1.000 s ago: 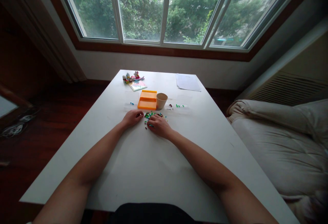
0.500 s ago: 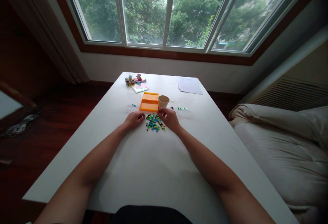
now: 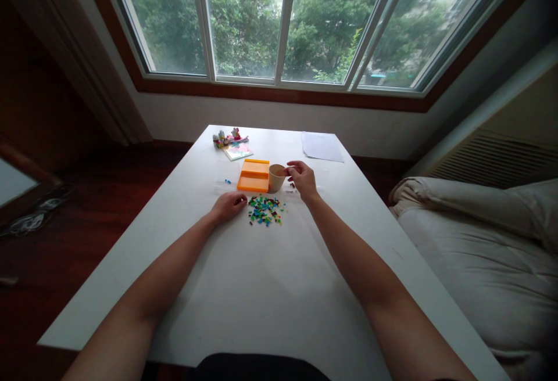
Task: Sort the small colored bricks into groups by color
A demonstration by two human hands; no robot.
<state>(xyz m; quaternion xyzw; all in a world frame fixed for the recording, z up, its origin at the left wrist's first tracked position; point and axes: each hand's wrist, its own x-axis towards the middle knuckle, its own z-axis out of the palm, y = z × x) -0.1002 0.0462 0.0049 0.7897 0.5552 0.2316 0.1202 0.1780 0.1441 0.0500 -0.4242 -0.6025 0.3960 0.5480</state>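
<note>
A pile of small colored plastic bricks [image 3: 264, 211], mostly green, blue and brown, lies on the white table. At its left edge my left hand [image 3: 229, 205] rests with fingers curled and thumb drawn in; whatever is between the fingertips is too small to make out. Behind the pile stands a beige paper cup [image 3: 277, 180]. My right hand [image 3: 304, 179] is raised at the cup's right rim, fingertips brought together by its opening, and I cannot make out what they pinch. Left of the cup, close against it, lies an orange compartment tray [image 3: 253, 186].
A few blue bricks [image 3: 227, 181] sit on clear plastic left of the tray, dark bricks [image 3: 292, 184] right of the cup. Farther back are small figures [image 3: 221, 138], a colorful flat card [image 3: 238, 151] and paper sheets [image 3: 322, 146]. A sofa [image 3: 471, 241] stands right of the table [image 3: 261, 299].
My right hand has risen from the pile's right edge, moving right and away to the cup's rim. The left hand stays at the pile's left side.
</note>
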